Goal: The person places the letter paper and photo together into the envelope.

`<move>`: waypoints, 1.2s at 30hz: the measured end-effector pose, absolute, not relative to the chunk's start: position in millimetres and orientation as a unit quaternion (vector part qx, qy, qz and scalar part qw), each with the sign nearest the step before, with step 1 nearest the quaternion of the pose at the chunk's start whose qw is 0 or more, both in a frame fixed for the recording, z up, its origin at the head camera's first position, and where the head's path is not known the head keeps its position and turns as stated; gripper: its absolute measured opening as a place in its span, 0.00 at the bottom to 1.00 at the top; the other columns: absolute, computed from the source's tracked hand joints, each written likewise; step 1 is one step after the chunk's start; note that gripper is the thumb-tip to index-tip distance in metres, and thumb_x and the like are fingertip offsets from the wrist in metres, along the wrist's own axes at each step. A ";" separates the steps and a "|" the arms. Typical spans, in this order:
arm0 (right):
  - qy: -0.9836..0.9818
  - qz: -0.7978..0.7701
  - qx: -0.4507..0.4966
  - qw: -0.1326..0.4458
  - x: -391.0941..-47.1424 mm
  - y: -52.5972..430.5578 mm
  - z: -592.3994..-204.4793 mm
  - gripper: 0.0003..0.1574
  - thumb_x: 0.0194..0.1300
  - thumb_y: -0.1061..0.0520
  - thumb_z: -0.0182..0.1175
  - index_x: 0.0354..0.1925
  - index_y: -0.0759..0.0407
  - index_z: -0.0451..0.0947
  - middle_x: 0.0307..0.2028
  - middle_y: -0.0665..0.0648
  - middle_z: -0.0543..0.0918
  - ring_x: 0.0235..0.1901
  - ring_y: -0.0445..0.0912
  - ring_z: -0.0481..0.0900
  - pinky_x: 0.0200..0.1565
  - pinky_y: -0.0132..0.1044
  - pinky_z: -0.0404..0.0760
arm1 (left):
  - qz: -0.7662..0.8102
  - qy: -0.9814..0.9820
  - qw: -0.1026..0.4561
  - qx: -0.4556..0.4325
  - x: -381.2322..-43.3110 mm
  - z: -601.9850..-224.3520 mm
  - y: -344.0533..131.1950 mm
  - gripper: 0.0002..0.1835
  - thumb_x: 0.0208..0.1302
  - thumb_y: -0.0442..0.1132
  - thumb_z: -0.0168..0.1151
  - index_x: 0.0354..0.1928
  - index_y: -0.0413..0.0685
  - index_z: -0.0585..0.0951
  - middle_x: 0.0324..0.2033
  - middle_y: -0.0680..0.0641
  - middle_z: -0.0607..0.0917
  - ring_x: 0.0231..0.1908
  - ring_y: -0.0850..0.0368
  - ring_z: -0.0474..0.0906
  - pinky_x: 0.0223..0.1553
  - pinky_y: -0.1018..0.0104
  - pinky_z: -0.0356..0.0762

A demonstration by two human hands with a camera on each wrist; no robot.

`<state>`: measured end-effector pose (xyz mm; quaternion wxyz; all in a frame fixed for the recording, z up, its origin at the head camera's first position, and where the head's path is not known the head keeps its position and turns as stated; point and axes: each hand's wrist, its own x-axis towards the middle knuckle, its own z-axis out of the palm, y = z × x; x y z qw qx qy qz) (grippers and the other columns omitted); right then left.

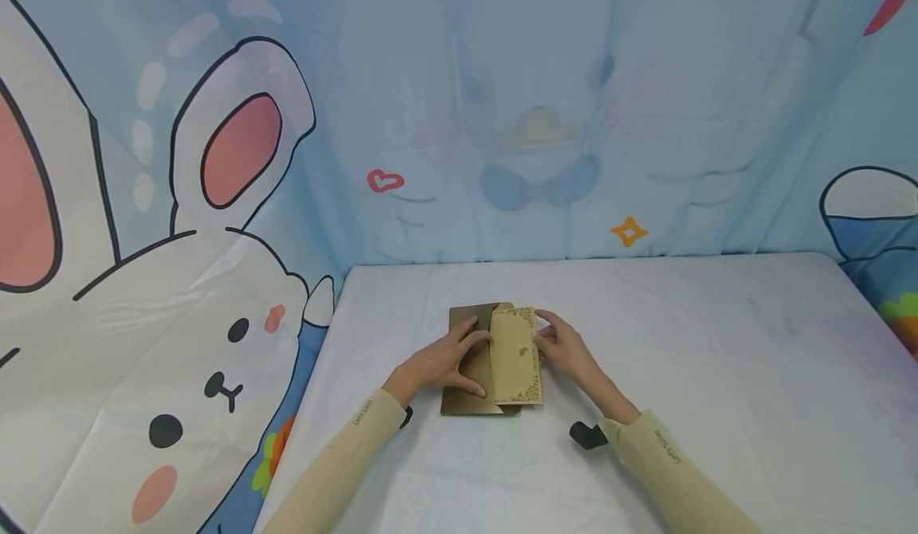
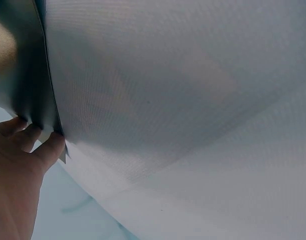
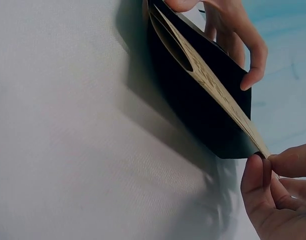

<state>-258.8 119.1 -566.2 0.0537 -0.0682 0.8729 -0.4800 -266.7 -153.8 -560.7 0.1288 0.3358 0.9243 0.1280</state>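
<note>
A gold-brown envelope lies under my hands near the table's middle, dark in the right wrist view. Over its right side lies a cream folded card with ornate brown corners; its layers show edge-on in the right wrist view. My left hand holds the envelope, thumb near its lower part and fingers toward the top. The left wrist view shows fingertips at the envelope's dark edge. With thumb and fingers, my right hand pinches the card's right edge; that pinch shows at lower right in its wrist view.
A white cloth covers the table. Behind it hangs a light blue curtain with printed figures, including a large rabbit at left. Dark straps show at the sleeve cuffs.
</note>
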 end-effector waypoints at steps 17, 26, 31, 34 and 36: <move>0.874 -0.473 -0.080 0.071 -260.7 101.7 -565.4 0.35 0.72 0.63 0.53 0.74 0.69 0.58 0.48 0.69 0.83 0.41 0.51 0.85 0.42 0.43 0.83 | 0.134 0.924 0.130 0.335 -268.4 -563.7 -153.8 0.55 0.50 0.72 0.68 0.76 0.68 0.53 0.80 0.41 0.48 0.77 0.42 0.56 0.70 0.50 0.68; 0.875 -0.468 -0.095 0.083 -263.5 90.5 -564.5 0.36 0.71 0.64 0.56 0.73 0.70 0.59 0.46 0.67 0.84 0.36 0.48 0.84 0.38 0.40 0.83 | 0.135 0.924 0.126 0.335 -268.6 -562.8 -153.6 0.55 0.50 0.71 0.69 0.76 0.67 0.54 0.79 0.40 0.49 0.76 0.42 0.57 0.70 0.51 0.68; 0.878 -0.459 -0.096 0.093 -264.9 85.3 -567.2 0.36 0.70 0.64 0.56 0.72 0.71 0.59 0.45 0.66 0.83 0.36 0.47 0.82 0.36 0.38 0.82 | 0.132 0.925 0.133 0.330 -268.3 -561.7 -153.3 0.56 0.50 0.72 0.69 0.77 0.67 0.53 0.80 0.41 0.48 0.77 0.43 0.56 0.71 0.51 0.68; 0.877 -0.460 -0.101 0.097 -264.9 83.5 -569.4 0.36 0.70 0.64 0.56 0.73 0.71 0.59 0.44 0.65 0.83 0.37 0.47 0.82 0.37 0.38 0.82 | 0.130 0.925 0.132 0.330 -267.8 -561.4 -153.1 0.56 0.50 0.72 0.68 0.77 0.67 0.53 0.80 0.41 0.48 0.77 0.44 0.56 0.70 0.51 0.68; 0.875 -0.462 -0.103 0.099 -264.3 82.2 -570.1 0.37 0.70 0.65 0.56 0.73 0.71 0.59 0.44 0.65 0.83 0.37 0.48 0.83 0.38 0.38 0.82 | 0.130 0.925 0.132 0.331 -267.7 -561.0 -152.9 0.56 0.50 0.72 0.68 0.77 0.67 0.53 0.80 0.41 0.48 0.77 0.44 0.56 0.71 0.51 0.68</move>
